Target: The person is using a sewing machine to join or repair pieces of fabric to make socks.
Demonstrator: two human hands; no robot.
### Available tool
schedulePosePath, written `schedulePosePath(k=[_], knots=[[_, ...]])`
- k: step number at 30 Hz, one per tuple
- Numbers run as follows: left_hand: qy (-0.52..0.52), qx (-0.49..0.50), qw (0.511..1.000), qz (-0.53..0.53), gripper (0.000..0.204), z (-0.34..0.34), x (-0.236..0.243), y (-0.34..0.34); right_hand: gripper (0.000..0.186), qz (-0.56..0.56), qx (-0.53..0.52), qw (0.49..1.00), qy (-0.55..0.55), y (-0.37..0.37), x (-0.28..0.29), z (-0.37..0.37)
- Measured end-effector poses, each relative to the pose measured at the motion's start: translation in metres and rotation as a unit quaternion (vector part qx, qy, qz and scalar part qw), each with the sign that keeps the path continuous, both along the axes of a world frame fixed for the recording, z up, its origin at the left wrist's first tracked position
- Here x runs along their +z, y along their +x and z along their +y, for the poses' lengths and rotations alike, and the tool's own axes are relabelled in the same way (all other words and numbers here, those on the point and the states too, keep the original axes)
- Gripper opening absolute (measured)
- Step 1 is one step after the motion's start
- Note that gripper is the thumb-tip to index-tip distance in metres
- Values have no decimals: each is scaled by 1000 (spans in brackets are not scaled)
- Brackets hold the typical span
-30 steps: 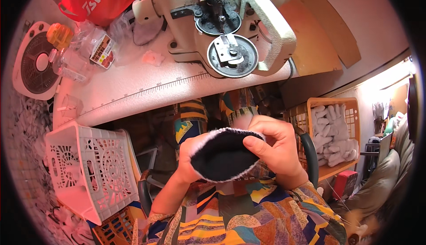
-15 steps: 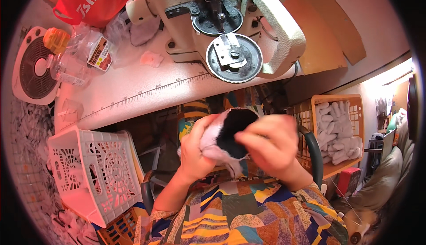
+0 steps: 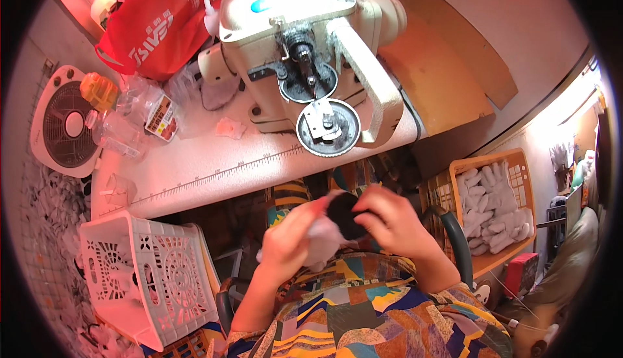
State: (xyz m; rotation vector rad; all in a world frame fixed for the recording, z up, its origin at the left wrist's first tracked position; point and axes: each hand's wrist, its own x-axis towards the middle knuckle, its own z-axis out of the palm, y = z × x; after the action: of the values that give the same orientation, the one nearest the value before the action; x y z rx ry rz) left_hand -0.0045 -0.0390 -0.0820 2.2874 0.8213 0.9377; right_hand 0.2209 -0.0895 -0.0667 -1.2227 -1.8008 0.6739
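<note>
A fuzzy whitish fabric pouch (image 3: 322, 244) with a black inside is held over my lap, below the table's front edge. My left hand (image 3: 289, 238) is closed around its left side, with the thumb up by the opening. On the right, my right hand (image 3: 392, 220) has its fingers bent together at the rim of the opening, pinching the edge. The black inside shows between my two hands. Beyond them, on the table, stands a cream sewing machine (image 3: 295, 24) with two round metal discs, dusted with lint.
The white table (image 3: 195, 157) carries a ruler strip, plastic bottles (image 3: 120, 134), a fan (image 3: 68, 121) and a red bag (image 3: 156, 27). A white crate (image 3: 175, 267) stands at the left. An orange basket (image 3: 459, 163) of white fuzzy pieces stands at the right, beyond a chair armrest (image 3: 457, 244).
The pouch's opening has turned and looks narrower. My right hand has shifted from over the opening to its right rim. The whole view has tilted, showing more of the machine.
</note>
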Motion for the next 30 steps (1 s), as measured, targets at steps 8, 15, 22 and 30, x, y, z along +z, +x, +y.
schedulePosePath(k=[8, 15, 22, 30], knots=[[70, 41, 989, -123, 68, -33, 25, 16, 17, 135, -42, 987, 82, -26, 11, -17], [-132, 113, 964, -198, 49, -33, 3, 33, 21, 370, -58, 926, -40, -54, -4, -26], [-302, 33, 890, -339, 46, -39, 1, 42, 15, 471, -67, 879, -14, -53, -26, -24], [-308, 86, 891, -322, 45, -39, -1, 46, 26, 276, -67, 956, 67, -54, -37, -35]])
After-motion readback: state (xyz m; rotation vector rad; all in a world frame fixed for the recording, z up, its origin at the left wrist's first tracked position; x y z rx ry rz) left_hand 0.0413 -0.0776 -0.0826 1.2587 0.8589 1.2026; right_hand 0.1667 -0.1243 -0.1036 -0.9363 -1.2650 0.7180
